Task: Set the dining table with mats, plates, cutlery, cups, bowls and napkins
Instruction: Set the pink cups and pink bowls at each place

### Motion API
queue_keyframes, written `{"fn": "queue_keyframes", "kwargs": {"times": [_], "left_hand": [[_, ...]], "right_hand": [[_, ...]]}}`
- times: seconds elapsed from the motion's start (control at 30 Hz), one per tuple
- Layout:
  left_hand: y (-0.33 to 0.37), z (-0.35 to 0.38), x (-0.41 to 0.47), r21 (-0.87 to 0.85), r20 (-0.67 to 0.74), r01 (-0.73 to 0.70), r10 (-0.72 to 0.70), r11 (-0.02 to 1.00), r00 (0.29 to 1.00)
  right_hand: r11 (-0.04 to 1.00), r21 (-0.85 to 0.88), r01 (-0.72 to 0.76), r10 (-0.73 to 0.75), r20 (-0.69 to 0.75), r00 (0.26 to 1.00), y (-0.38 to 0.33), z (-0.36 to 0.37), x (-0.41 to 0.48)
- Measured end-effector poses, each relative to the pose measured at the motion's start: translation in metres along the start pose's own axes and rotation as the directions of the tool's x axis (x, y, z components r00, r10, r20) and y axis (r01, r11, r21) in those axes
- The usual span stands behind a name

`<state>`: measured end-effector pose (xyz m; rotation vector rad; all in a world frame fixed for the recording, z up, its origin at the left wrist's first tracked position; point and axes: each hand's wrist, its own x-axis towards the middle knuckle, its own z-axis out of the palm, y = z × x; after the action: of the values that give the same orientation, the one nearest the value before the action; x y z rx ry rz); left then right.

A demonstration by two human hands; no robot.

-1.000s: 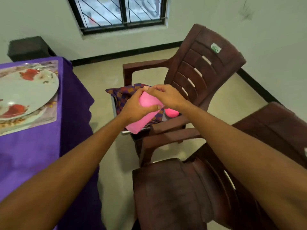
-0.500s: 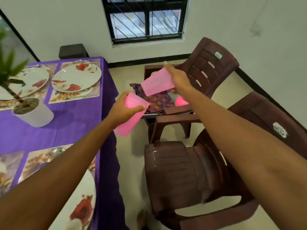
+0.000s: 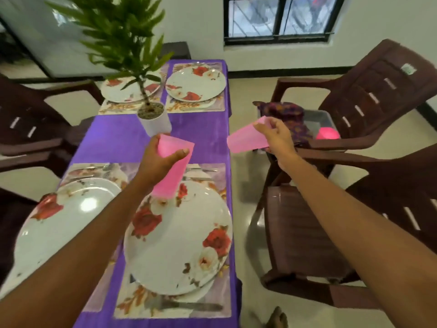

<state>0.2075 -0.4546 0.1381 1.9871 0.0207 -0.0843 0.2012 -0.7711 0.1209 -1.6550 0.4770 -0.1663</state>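
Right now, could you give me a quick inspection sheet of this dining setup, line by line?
Surface: table under a purple cloth.
Job's things: four flowered plates on mats; cutlery by the near plates; pink cup over the near right plate; second pink cup past the table's right edge.
Clutter: potted plant mid-table.
Hands: left hand grips the pink cup; right hand holds the second pink cup.
Cables: nothing seen.
Surroundings: brown chairs, one bearing a tub with patterned cloth; window.
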Motion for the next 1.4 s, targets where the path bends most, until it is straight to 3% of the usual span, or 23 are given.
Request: {"fn": "queue_keyframes", "kwargs": {"times": [0.2,0.43,0.83,1.0,1.4], "left_hand": [[-0.066,-0.117,-0.006,-0.062,-0.038,0.052,-0.054,0.997,0.998],[-0.108,-0.192,-0.009,-0.169,-0.162,0.120,-0.148,0.978,0.976],[-0.128,-0.191,-0.015,-0.188,-0.142,0.272,-0.300,0.944,0.943],[-0.121,-0.181,0.000,-0.100,-0.128,0.266,-0.278,0.959,0.952],[-0.128,-0.187,0.031,-0.106,-0.026,0.264,-0.268,0.959,0.963]], "right_hand": [[0.997,-0.075,0.035,-0.032,0.046,0.998,0.017,0.140,-0.052],[0.955,-0.245,0.169,-0.138,0.136,0.981,0.011,0.231,-0.091],[0.822,-0.504,0.265,-0.169,0.227,0.959,0.012,0.275,-0.066],[0.761,-0.583,0.286,-0.167,0.250,0.954,0.017,0.288,-0.051],[0.591,-0.750,0.297,-0.145,0.264,0.954,0.021,0.318,-0.058]]}}
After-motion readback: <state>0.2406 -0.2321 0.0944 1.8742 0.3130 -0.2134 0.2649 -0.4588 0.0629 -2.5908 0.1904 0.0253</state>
